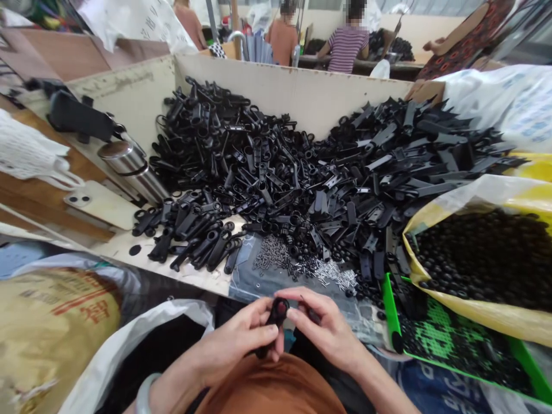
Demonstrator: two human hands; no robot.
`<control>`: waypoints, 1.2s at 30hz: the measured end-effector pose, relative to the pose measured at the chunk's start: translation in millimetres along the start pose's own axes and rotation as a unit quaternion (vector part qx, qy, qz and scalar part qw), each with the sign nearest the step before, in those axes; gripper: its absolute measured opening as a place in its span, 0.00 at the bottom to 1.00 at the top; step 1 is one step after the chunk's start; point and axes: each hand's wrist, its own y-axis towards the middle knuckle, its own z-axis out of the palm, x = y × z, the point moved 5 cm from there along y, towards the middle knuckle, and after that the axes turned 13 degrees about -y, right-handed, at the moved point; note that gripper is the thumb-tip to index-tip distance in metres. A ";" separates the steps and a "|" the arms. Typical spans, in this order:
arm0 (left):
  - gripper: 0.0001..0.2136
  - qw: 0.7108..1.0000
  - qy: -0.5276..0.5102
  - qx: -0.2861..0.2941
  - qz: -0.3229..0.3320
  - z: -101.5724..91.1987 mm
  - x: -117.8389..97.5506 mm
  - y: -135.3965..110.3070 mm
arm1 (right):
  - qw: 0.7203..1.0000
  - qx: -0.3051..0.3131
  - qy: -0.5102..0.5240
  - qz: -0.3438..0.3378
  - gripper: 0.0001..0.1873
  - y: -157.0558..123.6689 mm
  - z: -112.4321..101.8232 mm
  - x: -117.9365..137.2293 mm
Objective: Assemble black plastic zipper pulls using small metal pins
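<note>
Snugly, the left hand (245,332) grips a smooth black ring-ended part (276,315), the right hand (328,329) pinching its rim.

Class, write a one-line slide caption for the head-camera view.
Left hand holding a black part, right hand close beside it, before a heap of black parts.

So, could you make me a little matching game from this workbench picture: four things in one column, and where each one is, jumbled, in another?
Things
1. Black part
2. Steel flask
3. Green tray
4. Silver pins

Places
A. In a small pile on the grey cloth
B. At the right, with small black bits inside
C. Held in the left hand
D. At the left, beside the big black heap

Right pairs: 1-C, 2-D, 3-B, 4-A
</note>
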 end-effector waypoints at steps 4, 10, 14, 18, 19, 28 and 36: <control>0.26 0.998 0.035 -0.054 -0.002 -1.0 -1.3 1.2 | 0.998 0.019 0.060 -0.029 0.13 5.6 -3.3 -1.7; 0.33 0.995 -0.037 -0.095 -0.001 -3.6 18.7 6.5 | 0.999 0.012 0.052 0.005 0.16 7.6 6.6 -14.5; 0.37 0.991 -0.052 -0.119 -0.023 -6.4 23.4 5.3 | 0.998 0.022 0.058 0.009 0.17 8.1 8.1 -17.1; 0.40 0.988 -0.066 -0.137 -0.036 -9.0 22.9 5.2 | 0.996 0.045 0.069 0.017 0.18 8.9 7.6 -20.4; 0.40 0.987 -0.071 -0.142 -0.040 -10.0 24.0 5.4 | 0.997 0.047 0.066 0.020 0.18 8.8 7.6 -21.1; 0.31 0.985 -0.006 -0.170 -0.031 -34.7 34.4 -4.0 | 0.998 0.037 -0.046 0.004 0.21 -5.1 22.0 -15.9; 0.07 0.765 0.509 -0.367 0.149 -61.5 -30.5 16.6 | 0.982 -0.122 -0.124 0.069 0.14 6.6 -5.0 -37.3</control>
